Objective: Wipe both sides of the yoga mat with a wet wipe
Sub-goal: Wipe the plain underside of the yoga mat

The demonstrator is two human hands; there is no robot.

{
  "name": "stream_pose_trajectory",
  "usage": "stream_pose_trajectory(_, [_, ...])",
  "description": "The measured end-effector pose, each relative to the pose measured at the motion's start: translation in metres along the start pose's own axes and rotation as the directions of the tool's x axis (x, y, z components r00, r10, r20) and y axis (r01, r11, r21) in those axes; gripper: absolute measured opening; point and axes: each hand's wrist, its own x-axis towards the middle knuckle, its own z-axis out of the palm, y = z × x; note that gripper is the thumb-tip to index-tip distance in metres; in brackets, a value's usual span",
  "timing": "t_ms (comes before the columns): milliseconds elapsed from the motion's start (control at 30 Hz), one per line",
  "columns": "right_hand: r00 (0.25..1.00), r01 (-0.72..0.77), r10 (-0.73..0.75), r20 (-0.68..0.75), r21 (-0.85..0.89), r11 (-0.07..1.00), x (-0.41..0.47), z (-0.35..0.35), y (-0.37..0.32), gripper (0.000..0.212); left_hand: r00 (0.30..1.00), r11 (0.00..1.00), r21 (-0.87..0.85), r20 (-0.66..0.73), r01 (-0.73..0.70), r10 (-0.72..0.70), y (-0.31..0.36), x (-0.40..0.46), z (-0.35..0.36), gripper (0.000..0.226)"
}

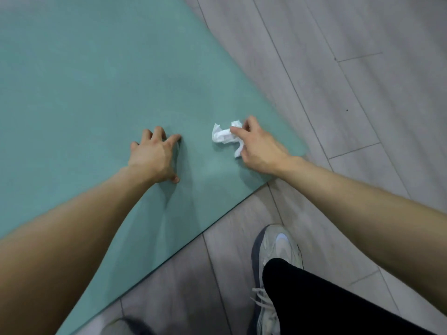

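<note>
The mat (96, 93) lies flat on the floor (362, 68). Your right hand (260, 151) pinches the crumpled wipe (225, 136) against it near the corner. Your left hand (154, 157) braces just beside, fingers spread, fingertips pressing the mat, arm outstretched.

One head cam, wide-angle, worn by the person, looks fwd and steeply down at the floor (362, 68). Close range: both forearms reach in from the bottom corners, a shoe (278, 252) sits low in frame. Edges bend w/ lens distortion. No 2nd view.
</note>
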Motion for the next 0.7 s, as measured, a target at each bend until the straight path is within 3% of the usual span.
stream_pose_trajectory(100, [0.991, 0.134, -0.129, 0.041, -0.127, 0.983, 0.004, -0.003, 0.012, 0.06, 1.0, 1.0, 0.017, 0.005, 0.0, 0.0, 0.003, -0.001, 0.001, 0.124])
stream_pose_trajectory(200, [0.952, 0.298, -0.275, 0.135, -0.196, 0.934, 0.013, -0.007, 0.02, 0.091, 1.0, 1.0, 0.012, -0.005, -0.003, 0.003, 0.001, -0.001, 0.002, 0.124])
stream_pose_trajectory(233, [0.934, 0.347, -0.311, 0.177, -0.232, 0.909, 0.016, -0.007, 0.018, 0.093, 1.0, 1.0, 0.013, -0.005, -0.009, 0.009, 0.0, -0.001, 0.002, 0.125])
stream_pose_trajectory(333, [0.885, 0.455, -0.385, 0.262, -0.31, 0.835, 0.028, -0.008, 0.015, 0.057, 1.0, 1.0, 0.019, -0.01, -0.018, 0.018, -0.003, -0.001, 0.002, 0.125])
stream_pose_trajectory(467, [0.933, 0.357, -0.331, 0.144, -0.233, 0.905, 0.023, 0.003, 0.009, 0.028, 0.999, 0.999, 0.014, -0.025, -0.033, 0.033, -0.005, -0.002, 0.003, 0.122])
stream_pose_trajectory(567, [0.942, 0.322, -0.313, 0.12, -0.058, 0.945, -0.01, 0.032, 0.007, 0.043, 0.998, 0.999, 0.015, -0.038, -0.048, 0.049, -0.008, -0.004, 0.005, 0.118])
stream_pose_trajectory(700, [0.933, 0.328, -0.303, 0.192, -0.11, 0.938, -0.011, 0.032, 0.015, 0.066, 0.996, 0.998, 0.016, -0.053, -0.064, 0.065, -0.013, -0.005, 0.008, 0.114])
